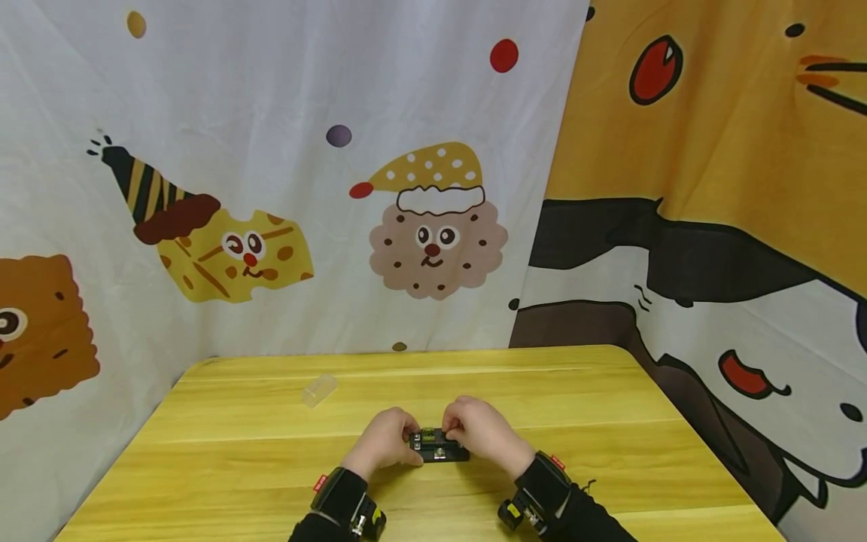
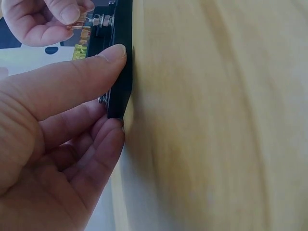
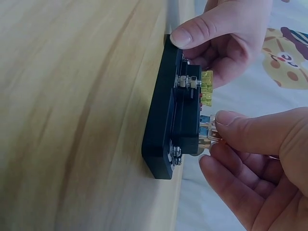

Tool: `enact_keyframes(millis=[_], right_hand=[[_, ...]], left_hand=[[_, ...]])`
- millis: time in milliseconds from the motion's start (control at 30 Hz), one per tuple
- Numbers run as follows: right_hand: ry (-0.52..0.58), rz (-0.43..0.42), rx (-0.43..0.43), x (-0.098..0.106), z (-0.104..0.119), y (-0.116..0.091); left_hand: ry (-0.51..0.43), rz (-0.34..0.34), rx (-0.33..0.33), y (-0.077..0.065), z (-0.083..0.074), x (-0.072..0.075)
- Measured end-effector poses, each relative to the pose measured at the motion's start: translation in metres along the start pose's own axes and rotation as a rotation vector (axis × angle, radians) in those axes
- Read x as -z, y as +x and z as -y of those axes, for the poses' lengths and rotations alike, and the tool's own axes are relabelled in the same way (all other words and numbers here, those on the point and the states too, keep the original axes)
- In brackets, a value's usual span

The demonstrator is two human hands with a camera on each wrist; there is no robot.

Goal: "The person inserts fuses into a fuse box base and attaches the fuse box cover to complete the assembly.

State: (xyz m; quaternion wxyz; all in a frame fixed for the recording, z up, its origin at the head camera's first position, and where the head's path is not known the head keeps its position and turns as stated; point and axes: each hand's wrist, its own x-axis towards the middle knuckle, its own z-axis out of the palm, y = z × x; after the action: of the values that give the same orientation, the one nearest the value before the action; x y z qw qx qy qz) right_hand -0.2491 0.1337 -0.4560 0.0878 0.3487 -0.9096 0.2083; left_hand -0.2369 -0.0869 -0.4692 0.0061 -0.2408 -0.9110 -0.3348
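Note:
A black fuse block (image 1: 443, 455) with metal screw terminals lies on the table in front of me. My left hand (image 1: 386, 440) grips its left end between thumb and fingers, clearly seen in the left wrist view. A yellow blade fuse (image 3: 206, 88) sits in the block on the side nearer that hand. Over the block's right part, my right hand (image 1: 482, 430) pinches a clear, orange-tinted blade fuse (image 3: 207, 132) between thumb and fingertips. This fuse is right at the block's top face; its lower end is partly hidden.
A small clear plastic cover (image 1: 319, 390) lies farther back and left on the yellow wood-grain table (image 1: 576, 421). Behind the table hangs a cloth (image 1: 271, 90) printed with cartoon figures. Black wrist straps (image 1: 342, 500) with small cameras sit on both wrists.

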Motion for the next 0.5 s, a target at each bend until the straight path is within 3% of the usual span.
enact_keyframes(millis=[100, 333, 500], right_hand=[[-0.005, 0.005, 0.001, -0.0015, -0.0011, -0.0002], [-0.015, 0.018, 0.011, -0.0034, 0.0008, -0.0004], [-0.044, 0.016, 0.014, -0.0037, 0.0031, 0.0000]], left_hand=[[0.008, -0.006, -0.011, -0.0006, -0.0006, 0.0011], [-0.013, 0.025, 0.054, 0.0013, -0.0003, -0.0005], [-0.017, 0.022, 0.058, 0.0020, 0.0004, -0.0013]])
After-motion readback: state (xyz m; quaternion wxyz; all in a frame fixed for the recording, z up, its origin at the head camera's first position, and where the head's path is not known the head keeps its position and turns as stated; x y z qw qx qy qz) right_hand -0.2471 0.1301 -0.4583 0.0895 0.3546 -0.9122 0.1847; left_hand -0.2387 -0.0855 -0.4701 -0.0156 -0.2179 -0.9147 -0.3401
